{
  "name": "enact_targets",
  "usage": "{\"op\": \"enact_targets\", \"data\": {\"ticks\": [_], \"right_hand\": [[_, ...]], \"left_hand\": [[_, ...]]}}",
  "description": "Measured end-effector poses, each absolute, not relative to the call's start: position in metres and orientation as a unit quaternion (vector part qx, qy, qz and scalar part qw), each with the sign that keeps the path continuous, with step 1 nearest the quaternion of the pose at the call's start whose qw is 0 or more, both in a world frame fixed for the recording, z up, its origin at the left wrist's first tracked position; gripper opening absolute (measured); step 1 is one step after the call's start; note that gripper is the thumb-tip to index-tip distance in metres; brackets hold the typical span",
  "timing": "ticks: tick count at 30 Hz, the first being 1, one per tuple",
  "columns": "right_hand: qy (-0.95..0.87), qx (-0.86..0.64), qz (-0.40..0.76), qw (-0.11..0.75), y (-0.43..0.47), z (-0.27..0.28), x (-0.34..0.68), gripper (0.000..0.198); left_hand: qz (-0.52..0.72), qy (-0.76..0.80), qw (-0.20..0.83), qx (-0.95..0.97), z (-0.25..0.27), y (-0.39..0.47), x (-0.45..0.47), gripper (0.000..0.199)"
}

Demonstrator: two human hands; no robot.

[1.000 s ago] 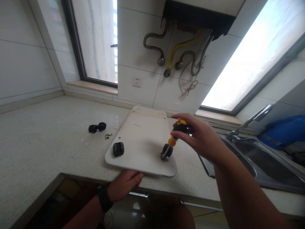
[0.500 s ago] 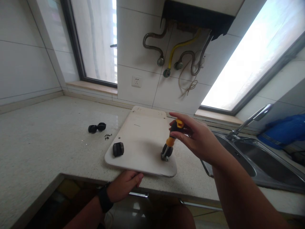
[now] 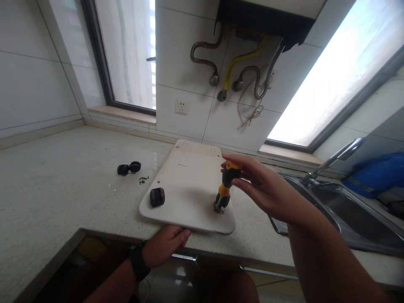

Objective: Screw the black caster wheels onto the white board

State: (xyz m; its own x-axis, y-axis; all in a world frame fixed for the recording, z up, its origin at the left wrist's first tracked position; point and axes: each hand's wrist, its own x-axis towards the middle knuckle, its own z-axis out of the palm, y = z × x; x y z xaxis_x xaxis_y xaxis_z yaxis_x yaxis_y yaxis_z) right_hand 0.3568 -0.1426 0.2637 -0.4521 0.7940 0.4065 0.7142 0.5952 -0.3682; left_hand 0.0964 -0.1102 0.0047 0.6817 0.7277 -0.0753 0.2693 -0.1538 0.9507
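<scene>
The right hand point(image 3: 263, 187) is closed around the handle of a yellow-and-black screwdriver point(image 3: 232, 173), which stands over the near right corner of a white board point(image 3: 186, 181) lying on the bench point(image 3: 78, 181). The screwdriver's long axis is steep, its top leaning slightly right; the shaft runs down, left of and below the right hand, to the mounting plate of the right caster point(image 3: 224, 200). Whether the tip sits in a screw head cannot be told. The right hand is clearly the nearer to this caster. The left hand point(image 3: 166, 246) is at the board's near edge, by the front edge of the bench; its fingers are partly hidden, so its grip cannot be confirmed. The right caster's wheel stands just beside the shaft, restricting clearance on that side. The left caster point(image 3: 157, 197) occupies the near left corner. Beyond the board's left edge lie loose casters point(image 3: 128, 168) and small dark screws point(image 3: 143, 180). A sink point(image 3: 277, 227) is set into the bench's right end.
</scene>
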Motion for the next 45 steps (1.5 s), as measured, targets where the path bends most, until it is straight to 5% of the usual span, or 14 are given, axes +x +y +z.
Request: {"op": "enact_targets", "data": {"ticks": [6, 14, 21, 24, 30, 33, 39, 45], "right_hand": [[-0.749, -0.559, -0.177, 0.309, -0.142, 0.250, 0.340, 0.032], [-0.852, -0.441, 0.037, 0.278, -0.149, 0.263, 0.356, 0.052], [-0.726, -0.562, -0.194, 0.346, -0.141, 0.248, 0.343, 0.033], [-0.752, -0.560, -0.142, 0.319, -0.144, 0.251, 0.342, 0.027], [-0.851, -0.441, 0.108, 0.263, -0.150, 0.269, 0.360, 0.050], [-0.841, -0.464, 0.076, 0.269, -0.147, 0.267, 0.359, 0.047], [-0.775, -0.521, -0.172, 0.314, -0.142, 0.255, 0.338, 0.023], [-0.823, -0.503, 0.035, 0.263, -0.148, 0.266, 0.346, 0.051]], "left_hand": [[0.210, 0.340, 0.556, 0.729, 0.004, -0.110, 0.097, 0.061], [0.212, 0.344, 0.548, 0.732, 0.000, -0.109, 0.096, 0.060], [0.210, 0.342, 0.544, 0.737, 0.005, -0.111, 0.097, 0.057], [0.211, 0.342, 0.539, 0.740, 0.005, -0.111, 0.096, 0.057], [0.206, 0.347, 0.535, 0.742, 0.002, -0.111, 0.097, 0.057], [0.206, 0.349, 0.537, 0.740, 0.003, -0.112, 0.097, 0.055], [0.203, 0.344, 0.539, 0.741, 0.007, -0.113, 0.097, 0.054], [0.205, 0.343, 0.539, 0.742, 0.007, -0.113, 0.097, 0.053]]}}
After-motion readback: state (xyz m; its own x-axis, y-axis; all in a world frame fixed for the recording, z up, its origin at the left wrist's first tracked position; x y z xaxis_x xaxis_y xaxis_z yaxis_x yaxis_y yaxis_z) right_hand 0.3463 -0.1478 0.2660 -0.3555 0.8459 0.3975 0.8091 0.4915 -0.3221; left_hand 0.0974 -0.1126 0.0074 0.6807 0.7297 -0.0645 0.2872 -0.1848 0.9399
